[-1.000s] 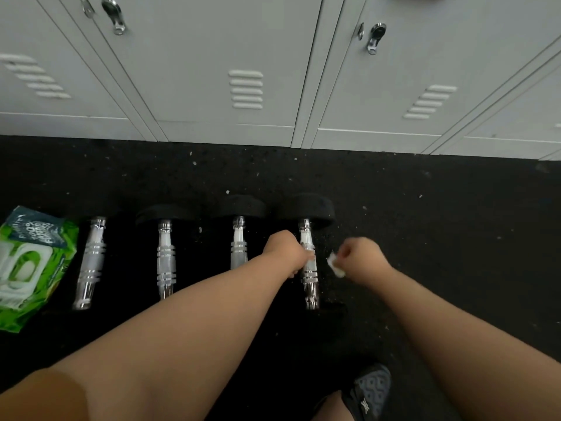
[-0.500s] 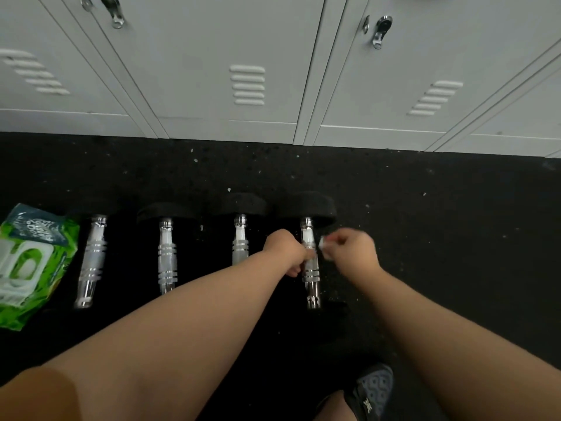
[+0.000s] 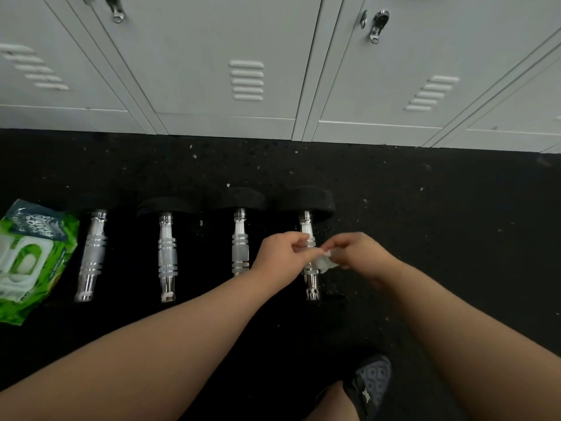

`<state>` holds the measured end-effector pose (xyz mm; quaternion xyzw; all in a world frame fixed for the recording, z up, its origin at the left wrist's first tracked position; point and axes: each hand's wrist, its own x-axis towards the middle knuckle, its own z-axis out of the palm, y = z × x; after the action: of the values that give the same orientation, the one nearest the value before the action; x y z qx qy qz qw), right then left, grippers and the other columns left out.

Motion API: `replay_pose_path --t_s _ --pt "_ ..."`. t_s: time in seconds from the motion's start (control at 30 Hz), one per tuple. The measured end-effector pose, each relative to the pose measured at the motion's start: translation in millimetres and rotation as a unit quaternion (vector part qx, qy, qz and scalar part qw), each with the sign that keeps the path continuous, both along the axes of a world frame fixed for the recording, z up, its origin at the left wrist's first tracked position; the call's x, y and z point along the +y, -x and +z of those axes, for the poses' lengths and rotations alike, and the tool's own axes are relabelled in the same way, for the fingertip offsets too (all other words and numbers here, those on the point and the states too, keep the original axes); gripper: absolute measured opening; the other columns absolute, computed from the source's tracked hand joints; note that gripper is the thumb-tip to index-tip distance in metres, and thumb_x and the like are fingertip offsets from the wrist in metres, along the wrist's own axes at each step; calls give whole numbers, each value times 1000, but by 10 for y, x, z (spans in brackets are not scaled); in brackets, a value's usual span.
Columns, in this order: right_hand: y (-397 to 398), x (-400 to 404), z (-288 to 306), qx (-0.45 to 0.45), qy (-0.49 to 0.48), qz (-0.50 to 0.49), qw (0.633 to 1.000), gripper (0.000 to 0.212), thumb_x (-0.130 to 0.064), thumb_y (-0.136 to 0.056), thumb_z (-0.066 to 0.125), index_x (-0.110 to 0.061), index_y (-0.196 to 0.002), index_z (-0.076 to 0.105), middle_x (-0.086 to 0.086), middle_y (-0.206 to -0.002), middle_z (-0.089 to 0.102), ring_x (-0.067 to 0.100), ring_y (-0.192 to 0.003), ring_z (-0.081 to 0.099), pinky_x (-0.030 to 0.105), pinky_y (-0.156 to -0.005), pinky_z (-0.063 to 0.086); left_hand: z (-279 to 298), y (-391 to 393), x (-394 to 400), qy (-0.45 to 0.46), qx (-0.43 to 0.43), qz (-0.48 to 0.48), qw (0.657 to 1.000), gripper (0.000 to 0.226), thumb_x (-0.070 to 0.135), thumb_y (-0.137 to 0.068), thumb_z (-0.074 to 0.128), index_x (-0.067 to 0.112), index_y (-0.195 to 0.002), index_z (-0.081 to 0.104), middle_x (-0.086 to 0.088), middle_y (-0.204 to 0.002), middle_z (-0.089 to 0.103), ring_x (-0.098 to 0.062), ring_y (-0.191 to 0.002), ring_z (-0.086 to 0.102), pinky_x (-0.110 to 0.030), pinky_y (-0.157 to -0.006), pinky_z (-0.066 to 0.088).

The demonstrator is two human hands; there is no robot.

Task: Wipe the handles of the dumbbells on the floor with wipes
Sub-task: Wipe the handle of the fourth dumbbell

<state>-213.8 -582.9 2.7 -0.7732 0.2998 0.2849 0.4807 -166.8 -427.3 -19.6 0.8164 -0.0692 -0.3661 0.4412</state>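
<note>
Both hands meet over the rightmost dumbbell handle (image 3: 310, 262); the left hand (image 3: 283, 256) reaches in from the handle's left side, its fingers curled and its thumb and fingertips pinching one edge of a small white wipe (image 3: 324, 261); the right hand (image 3: 359, 253) comes in from the handle's right side, fingers likewise curled and pinching the wipe's other edge, so the crumpled wipe lies between the two hands, right against the middle of that handle. From the left, a green pack of wipes (image 3: 28, 262) lies on the black floor (image 3: 455, 238); just beside it runs a row of four dumbbells with chrome handles, namely the first handle (image 3: 91, 256), the second handle (image 3: 167, 256), the third handle (image 3: 240, 241) partly hidden by the left forearm, then the one under the hands. Grey lockers (image 3: 243, 56) stand along the far edge of the floor; a dark shoe (image 3: 372, 384) shows at the bottom, between the forearms.
</note>
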Motion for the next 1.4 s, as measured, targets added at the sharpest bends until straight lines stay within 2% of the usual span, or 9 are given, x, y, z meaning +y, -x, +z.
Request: replay_pose_path --t_s 0.1,0.2,0.33,0.5,0.73,0.9,1.17,1.3,1.4 --pt "-137 97 29 -68 -52 -44 995 15 1 -79 63 -14 -85 63 4 -80 63 18 -72 59 28 -61 51 69 -48 -45 4 -10 -32 999 30 30 -81 73 17 -108 70 7 -84 68 -6 -78 64 -19 -70 52" --pt "-224 121 -138 -89 66 -117 987 15 -10 -77 70 -19 -87 63 7 -89 68 24 -80 64 37 -74 55 25 -248 -26 -70 -63 79 992 19 26 -84 67 12 -95 74 -5 -84 71 -19 -82 65 -31 -74 51" --pt "-96 229 -245 27 123 31 992 48 -16 -78 74 -12 -123 58 5 -99 68 16 -87 62 20 -70 46 -232 -280 61 -116 -63 198 971 20 23 -88 59 15 -100 73 -5 -94 71 -23 -92 65 -25 -73 46" --pt "-57 334 -277 4 95 -2 995 35 -8 -81 67 -13 -115 63 -5 -74 60 5 -64 56 13 -52 41 -348 -55 -210 -72 -102 131 983 26 24 -91 61 15 -113 70 -4 -108 70 -18 -103 63 -13 -82 39" --pt "-20 338 -313 -9 89 -34 995 40 -6 -79 68 -13 -118 63 5 -87 70 14 -77 64 18 -63 50 -331 193 9 -118 -115 -37 986 33 29 -96 51 7 -91 75 -15 -86 70 -29 -84 65 -29 -71 48" --pt "-22 364 -310 -5 102 -30 994 38 -5 -79 68 -12 -116 64 5 -87 69 13 -73 61 18 -59 46 -269 -148 -206 -88 -71 184 976 27 16 -92 55 10 -114 69 -8 -113 69 -24 -107 63 -25 -91 47" --pt "13 368 -297 13 118 -42 992 17 -6 -82 54 -9 -94 66 3 -74 63 14 -63 57 24 -50 43 -240 41 -352 -104 -95 -23 990 26 13 -88 56 13 -109 71 -3 -116 63 -21 -110 59 -24 -92 46" --pt "28 404 -316 14 119 -53 991 25 -15 -82 64 -12 -107 66 5 -93 68 18 -82 62 27 -68 47 -223 -273 -263 -98 -264 -173 944 34 8 -91 48 14 -120 65 -4 -124 58 -24 -118 48 -29 -101 40" --pt "32 419 -342 8 113 -62 992 31 -18 -83 65 -13 -114 64 6 -101 69 18 -90 64 27 -76 51 -290 -316 -101 -148 -269 -283 909 36 7 -91 45 15 -123 59 -3 -124 52 -23 -117 46 -30 -95 42"
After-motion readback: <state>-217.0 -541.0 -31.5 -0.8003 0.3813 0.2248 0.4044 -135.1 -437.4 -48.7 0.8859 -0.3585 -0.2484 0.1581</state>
